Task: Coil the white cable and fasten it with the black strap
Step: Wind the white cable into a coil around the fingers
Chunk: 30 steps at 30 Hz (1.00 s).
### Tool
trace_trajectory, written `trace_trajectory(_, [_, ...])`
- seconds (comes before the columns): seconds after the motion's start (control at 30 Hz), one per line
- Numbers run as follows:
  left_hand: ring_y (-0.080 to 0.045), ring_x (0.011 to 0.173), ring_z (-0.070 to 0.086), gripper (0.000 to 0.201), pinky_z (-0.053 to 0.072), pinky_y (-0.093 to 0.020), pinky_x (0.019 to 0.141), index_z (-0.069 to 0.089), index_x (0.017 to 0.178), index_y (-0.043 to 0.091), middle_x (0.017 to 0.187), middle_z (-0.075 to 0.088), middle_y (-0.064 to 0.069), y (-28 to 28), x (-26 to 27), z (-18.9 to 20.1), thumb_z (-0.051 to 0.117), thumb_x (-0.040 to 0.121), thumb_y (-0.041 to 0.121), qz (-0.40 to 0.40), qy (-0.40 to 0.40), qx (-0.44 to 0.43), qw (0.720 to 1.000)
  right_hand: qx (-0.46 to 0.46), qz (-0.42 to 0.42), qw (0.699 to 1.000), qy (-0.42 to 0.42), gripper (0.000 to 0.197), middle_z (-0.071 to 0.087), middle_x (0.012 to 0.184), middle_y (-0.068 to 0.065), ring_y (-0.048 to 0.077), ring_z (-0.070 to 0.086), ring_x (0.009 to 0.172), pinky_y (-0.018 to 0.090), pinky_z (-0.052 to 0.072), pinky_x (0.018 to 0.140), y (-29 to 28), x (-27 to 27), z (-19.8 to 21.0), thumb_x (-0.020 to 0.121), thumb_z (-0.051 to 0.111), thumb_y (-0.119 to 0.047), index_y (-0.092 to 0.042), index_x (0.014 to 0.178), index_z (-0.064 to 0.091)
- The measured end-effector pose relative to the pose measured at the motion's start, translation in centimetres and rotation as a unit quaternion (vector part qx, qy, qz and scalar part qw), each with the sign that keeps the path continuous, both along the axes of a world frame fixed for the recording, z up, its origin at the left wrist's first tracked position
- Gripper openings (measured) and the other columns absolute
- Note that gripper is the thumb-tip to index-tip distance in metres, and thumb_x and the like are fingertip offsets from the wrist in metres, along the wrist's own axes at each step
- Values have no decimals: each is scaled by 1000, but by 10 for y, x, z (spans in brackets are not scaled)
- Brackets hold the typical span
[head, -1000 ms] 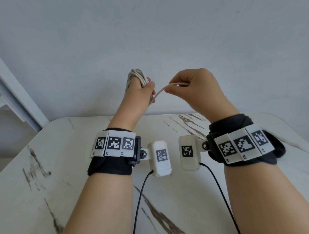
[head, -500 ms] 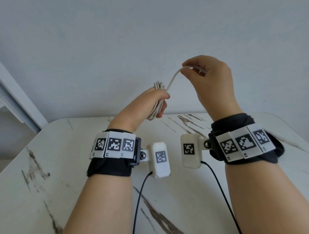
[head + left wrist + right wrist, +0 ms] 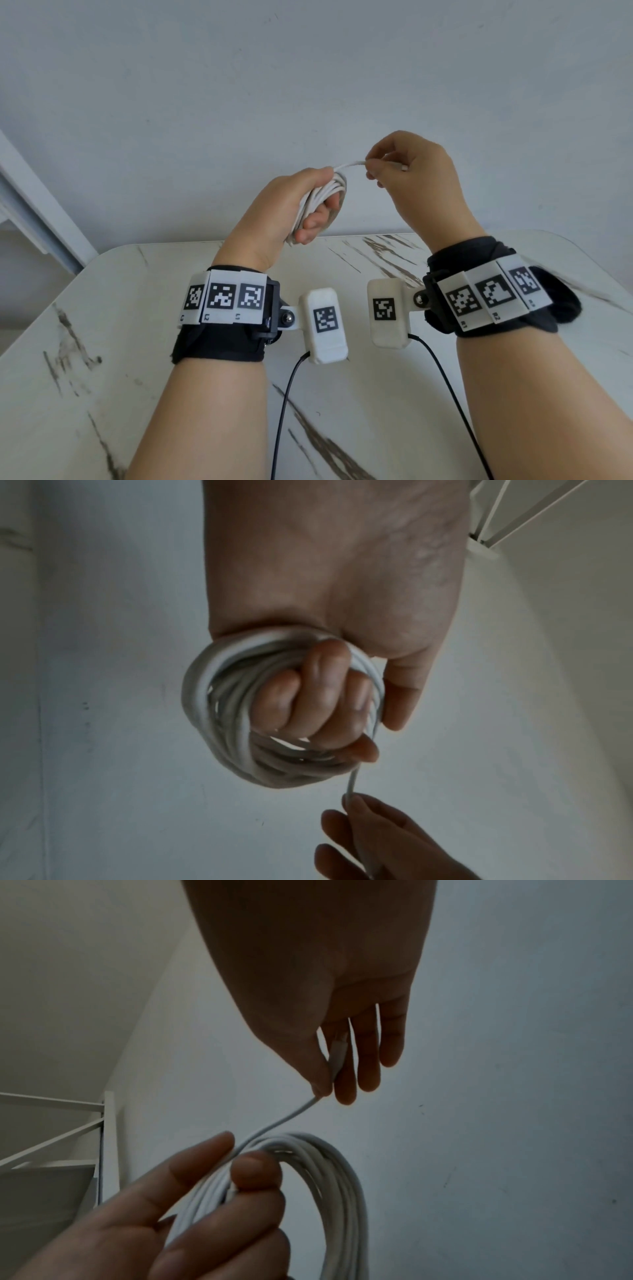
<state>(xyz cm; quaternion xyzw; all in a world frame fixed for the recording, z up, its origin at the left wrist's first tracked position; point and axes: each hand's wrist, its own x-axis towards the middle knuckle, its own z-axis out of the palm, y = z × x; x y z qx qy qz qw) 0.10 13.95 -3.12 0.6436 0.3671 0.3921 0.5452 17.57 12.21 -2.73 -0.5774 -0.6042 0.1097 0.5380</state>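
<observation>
The white cable (image 3: 322, 198) is wound in several loops around the fingers of my left hand (image 3: 291, 209), which grips the coil (image 3: 219, 718) above the far edge of the table. A short free end (image 3: 349, 166) runs from the coil to my right hand (image 3: 404, 171), which pinches it between thumb and forefinger just right of the coil. In the right wrist view the cable end (image 3: 337, 1056) with its plug lies inside my right hand (image 3: 329, 1074), and the coil (image 3: 335, 1191) sits below it. No black strap is visible in any view.
A white marble-patterned table (image 3: 102, 359) lies under my forearms, against a plain grey wall (image 3: 308, 68). Two thin black wrist-camera leads (image 3: 284, 411) hang over the table. A white frame (image 3: 37, 205) stands at the left.
My right hand came down from above the coil and now sits level with it, with much less free cable between the hands. My left hand turned, showing the coil across its fingers.
</observation>
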Motion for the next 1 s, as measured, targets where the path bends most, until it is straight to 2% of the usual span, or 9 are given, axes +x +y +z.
trace_trajectory(0.1, [-15,35,25,42,23,-23,42,57,68,8,43,35,-1,0,-1,1,44,97,35,4,-47,-12,999,-8,10,1000,-3,9,70,79,-1,13,63,75,23,48,66,0,-1,0,87,63,-19,-15,86,70])
trace_trajectory(0.2, [-14,34,24,43,23,-25,42,55,66,9,41,33,0,-1,-3,2,44,97,37,8,-83,-21,996,-14,33,999,-2,9,71,79,-1,17,67,79,31,54,76,-2,-3,1,87,63,-19,-14,86,71])
trace_trajectory(0.3, [-13,33,24,43,22,-25,42,54,66,9,41,32,1,-1,-4,4,43,96,37,6,-107,-33,994,-13,53,998,6,8,73,78,2,20,68,77,38,56,78,-3,-7,1,86,63,-15,-13,85,70])
trace_trajectory(0.37, [-12,32,23,43,21,-26,42,54,65,10,40,31,1,-3,-4,5,43,97,37,7,-124,-38,992,-10,60,998,10,7,73,78,3,18,69,76,37,57,78,-3,-10,1,85,64,-15,-13,85,71])
trace_trajectory(0.5, [-11,31,22,44,19,-26,42,53,64,10,38,29,3,-5,-2,10,41,97,36,-1,-149,-43,988,9,62,998,15,7,68,71,-3,10,63,68,27,53,72,-4,-13,3,85,66,-14,-12,85,73])
trace_trajectory(0.6, [-11,30,21,45,19,-27,42,53,63,10,37,28,3,-6,0,11,40,97,36,-2,-165,-46,985,11,58,998,27,8,69,70,-5,8,63,67,31,56,74,-6,-13,4,84,66,-13,-13,85,74])
trace_trajectory(0.7, [-11,31,21,46,19,-26,42,54,62,10,37,27,3,-7,3,9,40,97,36,-7,-176,-56,983,5,61,997,52,10,73,74,0,13,71,72,40,59,79,-6,-14,3,83,65,-9,-11,84,75])
trace_trajectory(0.87, [-11,30,21,46,20,-25,40,55,62,10,38,26,3,-8,1,9,41,97,36,0,-200,-72,977,-21,82,992,96,11,74,78,11,22,74,72,40,62,73,-10,-21,8,86,61,-4,-2,87,71])
trace_trajectory(1.0, [-11,30,21,44,23,-22,38,54,61,10,38,27,3,-14,0,12,43,96,36,14,-220,-81,972,-33,90,990,100,8,73,79,13,30,72,78,46,59,79,-17,-26,9,87,61,-8,-4,87,68])
